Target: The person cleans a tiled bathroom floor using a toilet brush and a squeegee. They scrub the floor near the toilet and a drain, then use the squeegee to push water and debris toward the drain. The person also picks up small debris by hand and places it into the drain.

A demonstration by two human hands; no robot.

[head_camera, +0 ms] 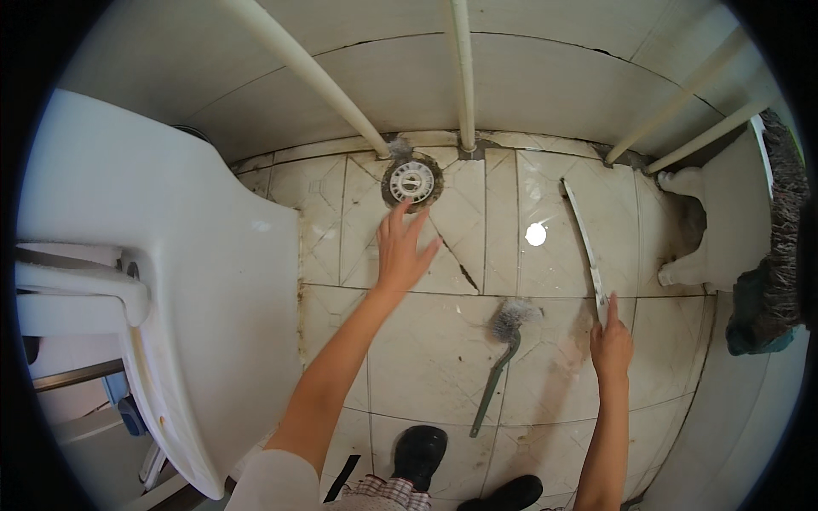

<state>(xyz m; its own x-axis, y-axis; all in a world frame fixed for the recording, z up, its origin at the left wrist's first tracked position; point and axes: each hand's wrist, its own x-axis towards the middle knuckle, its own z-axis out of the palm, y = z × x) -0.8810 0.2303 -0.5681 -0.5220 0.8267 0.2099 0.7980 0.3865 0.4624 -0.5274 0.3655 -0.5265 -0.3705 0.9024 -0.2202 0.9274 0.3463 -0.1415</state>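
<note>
My left hand (405,246) reaches to a round white floor drain cover (411,182) with slots, its fingertips at the near rim; whether they touch it is unclear. Dark grime rings the cover. My right hand (612,345) is closed around the near end of a long, thin, pale strip-like tool (583,239), with the index finger laid along it. The tool's far tip points towards the wall, over the tiles. Between my hands, a scrub brush (493,377) with a green handle and a grey wiry head lies on the tiled floor (428,358).
A white toilet or basin fixture (223,306) fills the left side. Pale pipes (465,76) meet the floor along the back wall. At the right stand a white footed plastic stool (735,211) and a grey bristly brush head (789,223). Dark shoes (420,453) are at the bottom.
</note>
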